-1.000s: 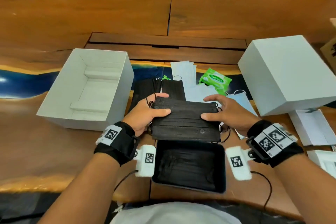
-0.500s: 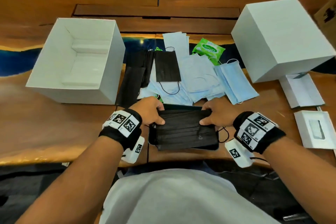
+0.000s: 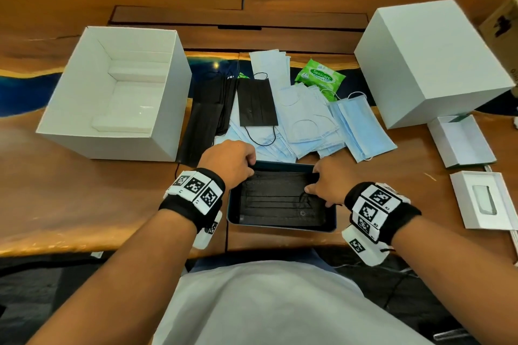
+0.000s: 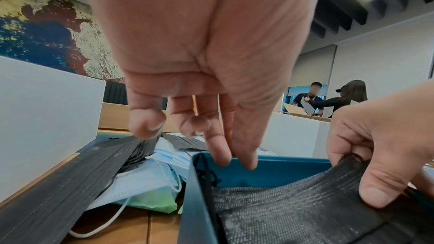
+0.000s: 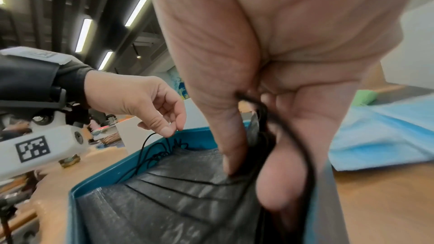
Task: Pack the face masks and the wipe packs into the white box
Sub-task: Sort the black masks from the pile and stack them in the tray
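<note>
A stack of black face masks [image 3: 274,202] lies in a teal tray [image 3: 283,229] at the near table edge. My right hand [image 3: 316,182] pinches the stack's right end [image 5: 211,179], thumb on top, ear loops round its fingers. My left hand [image 3: 246,168] hovers at the tray's far left corner [image 4: 281,166], its fingers [image 4: 220,153] hanging loosely over the loose ear loops [image 4: 206,172]. The open white box [image 3: 157,131] stands at the left. Blue masks [image 3: 308,120], more black masks [image 3: 207,117] and a green wipe pack [image 3: 319,75] lie behind the tray.
A closed white box [image 3: 429,61] stands at the back right. Two small white open cartons [image 3: 462,137] [image 3: 482,199] lie at the right edge. Other people stand far off in the left wrist view.
Both hands have brought the black mask stack down and toward me into the tray. My left hand has let go of its end; the right still pinches its end.
</note>
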### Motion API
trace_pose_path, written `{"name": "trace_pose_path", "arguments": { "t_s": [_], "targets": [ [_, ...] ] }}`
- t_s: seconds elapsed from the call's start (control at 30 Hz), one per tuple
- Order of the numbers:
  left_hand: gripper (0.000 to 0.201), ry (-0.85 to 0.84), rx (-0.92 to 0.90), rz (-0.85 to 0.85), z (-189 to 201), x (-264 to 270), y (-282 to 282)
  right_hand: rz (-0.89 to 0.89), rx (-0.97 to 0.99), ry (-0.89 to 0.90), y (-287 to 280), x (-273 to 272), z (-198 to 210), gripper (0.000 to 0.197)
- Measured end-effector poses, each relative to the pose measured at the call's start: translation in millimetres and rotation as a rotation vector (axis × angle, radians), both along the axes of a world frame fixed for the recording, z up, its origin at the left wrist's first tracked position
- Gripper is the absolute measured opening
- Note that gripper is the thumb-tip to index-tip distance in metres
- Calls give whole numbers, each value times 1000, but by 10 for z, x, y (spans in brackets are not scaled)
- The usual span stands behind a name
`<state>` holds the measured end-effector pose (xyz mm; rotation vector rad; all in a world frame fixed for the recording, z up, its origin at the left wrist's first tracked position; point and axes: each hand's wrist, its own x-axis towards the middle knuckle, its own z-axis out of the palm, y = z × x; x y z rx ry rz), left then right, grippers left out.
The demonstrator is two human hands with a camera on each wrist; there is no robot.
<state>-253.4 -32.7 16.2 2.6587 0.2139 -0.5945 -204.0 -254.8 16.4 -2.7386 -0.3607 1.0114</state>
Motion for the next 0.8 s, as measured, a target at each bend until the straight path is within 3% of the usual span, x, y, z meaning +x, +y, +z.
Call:
{"name": "trace_pose_path", "arguments": {
  "t_s": [0.1, 0.23, 0.4, 0.67, 0.8],
  "targets": [
    [13, 9, -9, -7, 3, 37, 8, 160, -89, -155, -11, 87, 85, 36],
    [13, -33, -64, 61, 23, 142, 83, 144, -47, -202, 49, 309, 320, 40],
    [10, -87, -148, 155, 15, 368, 208, 105, 65, -165, 264, 676, 429, 30],
    [5, -96, -186, 331, -116, 776, 458, -4, 173, -29, 886, 1234, 221, 27],
    [28, -118, -150, 430, -262, 985, 605, -63, 195, 18, 1135, 1478, 73, 30]
  ]
}}
